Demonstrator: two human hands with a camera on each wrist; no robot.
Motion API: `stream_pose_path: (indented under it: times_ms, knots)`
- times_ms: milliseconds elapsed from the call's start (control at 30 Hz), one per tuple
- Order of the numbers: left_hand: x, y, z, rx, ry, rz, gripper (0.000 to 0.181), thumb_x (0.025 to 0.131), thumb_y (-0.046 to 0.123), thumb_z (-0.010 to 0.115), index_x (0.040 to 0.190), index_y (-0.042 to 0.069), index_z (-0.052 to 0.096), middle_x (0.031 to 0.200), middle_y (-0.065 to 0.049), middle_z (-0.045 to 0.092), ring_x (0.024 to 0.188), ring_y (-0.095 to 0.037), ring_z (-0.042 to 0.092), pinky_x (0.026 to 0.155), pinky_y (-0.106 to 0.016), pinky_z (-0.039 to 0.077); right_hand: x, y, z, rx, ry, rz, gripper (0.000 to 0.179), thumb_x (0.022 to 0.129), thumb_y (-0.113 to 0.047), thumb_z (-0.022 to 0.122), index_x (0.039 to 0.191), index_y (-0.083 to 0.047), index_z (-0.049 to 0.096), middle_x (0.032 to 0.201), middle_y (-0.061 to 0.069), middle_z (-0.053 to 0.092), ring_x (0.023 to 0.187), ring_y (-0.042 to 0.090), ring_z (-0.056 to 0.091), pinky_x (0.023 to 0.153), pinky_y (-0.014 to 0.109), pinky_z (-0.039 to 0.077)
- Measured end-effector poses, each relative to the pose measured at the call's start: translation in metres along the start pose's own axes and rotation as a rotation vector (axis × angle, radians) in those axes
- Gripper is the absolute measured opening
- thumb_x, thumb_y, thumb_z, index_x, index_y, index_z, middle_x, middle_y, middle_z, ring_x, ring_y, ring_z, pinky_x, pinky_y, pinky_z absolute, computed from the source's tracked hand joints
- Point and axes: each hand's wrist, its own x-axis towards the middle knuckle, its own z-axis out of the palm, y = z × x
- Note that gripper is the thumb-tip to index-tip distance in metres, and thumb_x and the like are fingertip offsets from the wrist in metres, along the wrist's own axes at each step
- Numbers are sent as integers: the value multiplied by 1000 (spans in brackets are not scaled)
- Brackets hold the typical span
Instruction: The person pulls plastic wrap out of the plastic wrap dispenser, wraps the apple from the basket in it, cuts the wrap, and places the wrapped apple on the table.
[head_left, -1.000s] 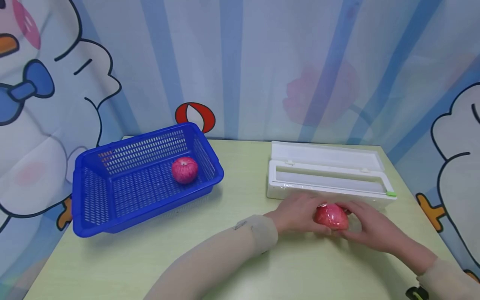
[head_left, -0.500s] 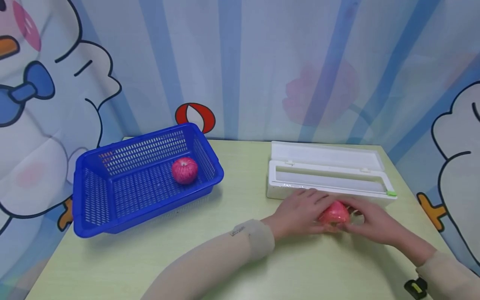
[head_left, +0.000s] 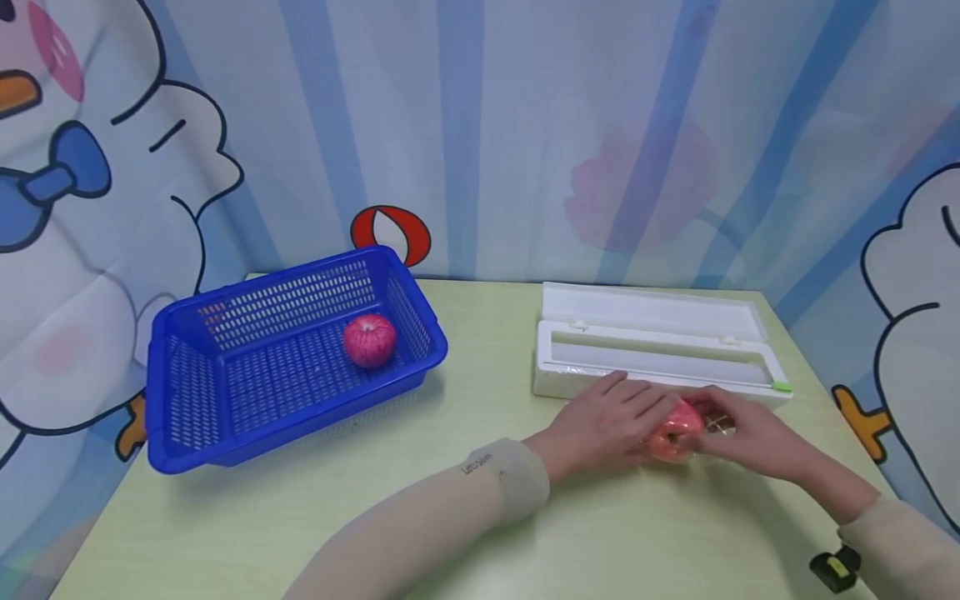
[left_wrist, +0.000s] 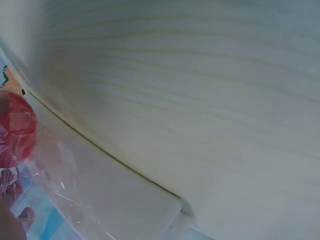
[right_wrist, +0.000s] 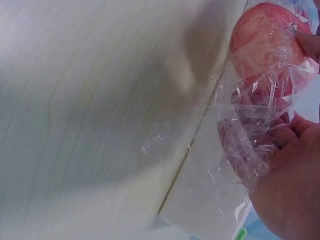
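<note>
A red apple (head_left: 674,433), loosely wrapped in clear cling film (right_wrist: 250,130), is held between both hands just in front of the white cling film dispenser (head_left: 660,387). My left hand (head_left: 603,427) grips the apple from the left, its fingers over the top. On the other side, my right hand (head_left: 753,437) gathers the film; crumpled folds lie against its curled fingers in the right wrist view, and its thumb presses near the apple's hollow. Only part of the apple (left_wrist: 17,131) shows at the left edge of the left wrist view.
A blue plastic basket (head_left: 300,425) stands at the left of the pale table (head_left: 480,517), with another red apple (head_left: 370,341) inside. The dispenser's lid (head_left: 652,310) is folded back. A small black object (head_left: 835,568) is beside the right sleeve. A printed curtain hangs behind.
The apple has turned in my hands, its hollow now facing nearer, and shifted slightly right. My left fingers have moved over its top. My right hand has drawn film together at its right side.
</note>
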Motion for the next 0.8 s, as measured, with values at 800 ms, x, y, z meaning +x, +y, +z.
stream_pose_path:
  times_ms: [800]
  knots:
    - [23, -5, -2, -385, -122, -185, 81, 91, 70, 71, 155, 25, 47, 147, 10, 58, 139, -9, 52, 116, -28, 39, -9, -17, -13, -108, -1, 0, 62, 104, -30, 71, 154, 1, 52, 142, 18, 66, 121, 33, 66, 92, 46, 61]
